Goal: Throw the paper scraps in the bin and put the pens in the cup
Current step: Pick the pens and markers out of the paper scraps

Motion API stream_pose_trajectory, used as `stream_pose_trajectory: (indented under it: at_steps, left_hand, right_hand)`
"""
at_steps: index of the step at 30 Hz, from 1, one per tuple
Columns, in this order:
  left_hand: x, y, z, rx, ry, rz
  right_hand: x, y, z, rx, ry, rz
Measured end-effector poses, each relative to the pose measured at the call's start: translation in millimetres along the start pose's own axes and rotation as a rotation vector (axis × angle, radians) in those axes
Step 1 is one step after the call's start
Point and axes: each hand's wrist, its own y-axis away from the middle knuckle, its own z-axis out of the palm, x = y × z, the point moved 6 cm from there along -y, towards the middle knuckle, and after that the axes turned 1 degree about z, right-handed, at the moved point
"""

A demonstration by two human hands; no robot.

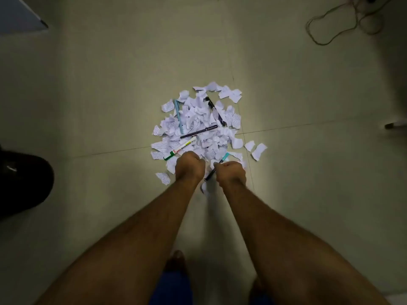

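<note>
Both hands — right hand [230, 172] gripping teal-tipped pen [214, 167] slanted up-right, left hand [189, 165] fisted.

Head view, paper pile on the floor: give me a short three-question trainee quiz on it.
1. True or false: the right hand grips a pen with a teal end.
2. Which lies nearest the left hand? A) light blue pen B) white marker with green cap C) cable
3. Fill in: the paper scraps lie on the ____.

Key: 1 true; 2 B; 3 floor. Whether the curled left hand holds anything cannot be told.
</note>
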Motion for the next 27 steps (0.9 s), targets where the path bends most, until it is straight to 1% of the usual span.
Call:
stream_pose_trajectory:
  at_steps: [1, 3, 4, 7, 9, 14, 17, 20, 23, 25, 27]
  left_hand:
    - [-2.6, -6.6, 2.4, 0.017, 0.004, -0.020]
    - [-10.0, -18.1, 8.0, 0.113, 0.045, -0.060]
    - [-15.0, -22.5, 10.4, 0.162, 0.060, -0.076]
    - [-29.4, -28.3, 19.7, 0.249, 0.016, -0.156]
    - [-33.2, -33.9, 27.3, 0.257, -0.006, -0.170]
    - [-35.6, -37.5, 27.1, 0.274, -0.118, -0.132]
    - [-34.4, -27.3, 31.2, 0.255, -0.095, -0.140]
    - [-37.1, -9.6, 34.0, 0.209, 0.031, -0.234]
    - [-39.8, 11.5, 35.0, 0.145, 0.331, -0.408]
    - [-36.1, 21.1, 37.9, 0.107, 0.533, -0.493]
    - [-26.2, 26.4, 39.4, 0.094, 0.702, -0.510]
  right_hand:
    - [2.1, -5.7, 2.8, 0.012, -0.021, -0.003]
    - [7.9, -15.2, 4.2, 0.099, -0.075, -0.003]
    - [14.4, -17.7, 5.9, 0.120, -0.093, 0.027]
    - [19.1, -18.0, 22.1, 0.159, -0.109, 0.028]
    - [22.0, -21.7, 32.1, 0.176, -0.088, 0.013]
    - [21.3, -22.5, 38.5, 0.213, -0.070, -0.041]
    - [16.4, -16.3, 37.6, 0.189, -0.113, -0.066]
    - [8.6, -5.2, 33.3, 0.173, -0.136, -0.113]
    - [-1.0, -0.2, 18.2, 0.157, -0.159, -0.182]
    - [-8.4, -4.7, 9.3, 0.087, -0.176, -0.242]
    - [-18.1, -8.8, 1.9, -0.009, -0.213, -0.294]
